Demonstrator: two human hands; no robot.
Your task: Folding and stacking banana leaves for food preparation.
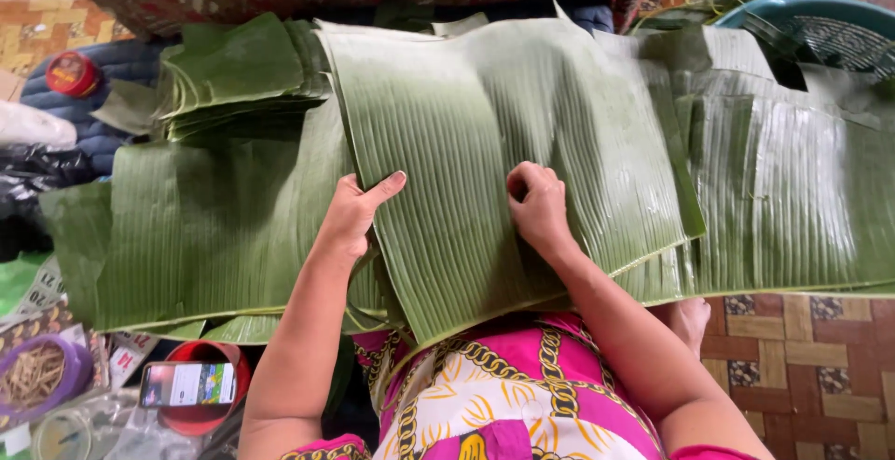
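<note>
green banana leaf (485, 143) under both hands; purple bowl (70, 381) holds sticks (33, 376).

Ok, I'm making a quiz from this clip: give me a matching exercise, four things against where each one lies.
Things:
1. top leaf
2. phone
3. red lid
4. basket

Places:
A. upper right corner
B. under both hands
C. upper left, on dark blue cloth
D. lower left, on a red bowl

Pairs: 1-B, 2-D, 3-C, 4-A
</note>
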